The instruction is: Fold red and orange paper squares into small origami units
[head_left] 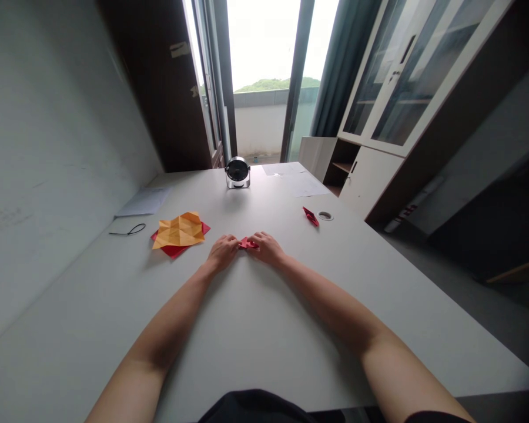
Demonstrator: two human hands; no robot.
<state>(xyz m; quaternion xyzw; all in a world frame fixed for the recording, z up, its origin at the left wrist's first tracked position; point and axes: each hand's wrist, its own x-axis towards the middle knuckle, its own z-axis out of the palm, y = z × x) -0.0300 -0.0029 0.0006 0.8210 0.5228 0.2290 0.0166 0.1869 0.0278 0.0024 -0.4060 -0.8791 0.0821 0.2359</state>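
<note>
A small piece of folded red paper (245, 242) lies low on the white table (264, 341), between my two hands. My left hand (224, 251) has its fingers closed at the paper's left edge. From the other side my right hand (267, 248) pinches the paper, and its fingers cover much of that end. The exact folds are too small to make out. To the left, a creased orange sheet (180, 231) rests over red paper (174, 251). Over to the right sits a red folded paper boat (311, 217).
A roll of white tape (325, 216) lies beside the boat. A round black and silver device on a stand (237, 171) is at the back. White sheets (144, 201) lie by the left wall, with a black cable tie (127, 230) nearby. Cabinets (379, 88) stand right.
</note>
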